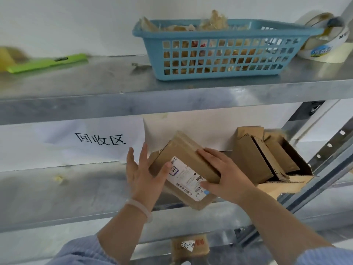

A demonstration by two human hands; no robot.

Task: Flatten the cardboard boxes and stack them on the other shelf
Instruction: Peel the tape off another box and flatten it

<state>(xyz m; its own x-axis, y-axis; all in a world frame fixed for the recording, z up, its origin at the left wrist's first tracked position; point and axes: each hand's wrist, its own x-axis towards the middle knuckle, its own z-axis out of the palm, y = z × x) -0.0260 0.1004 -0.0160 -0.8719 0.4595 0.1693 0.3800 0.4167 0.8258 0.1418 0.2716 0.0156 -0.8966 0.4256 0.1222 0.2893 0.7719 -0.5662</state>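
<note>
A flattened brown cardboard box [183,150] with a white shipping label lies tilted on the middle metal shelf [80,190], its near corner over the front edge. My right hand [223,173] grips its right edge, fingers on top and thumb by the label. My left hand [143,173] is at its left edge with fingers straight and spread, thumb touching the label. To the right sit several unflattened open cardboard boxes [267,161], nested in one another.
A paper sign [91,142] with black characters hangs behind the shelf. On the upper shelf stand a blue basket [219,52] of scraps, tape rolls [322,37] and a green utility knife [47,63]. A small labelled box [189,247] sits below. A shelf upright [332,155] rises at right.
</note>
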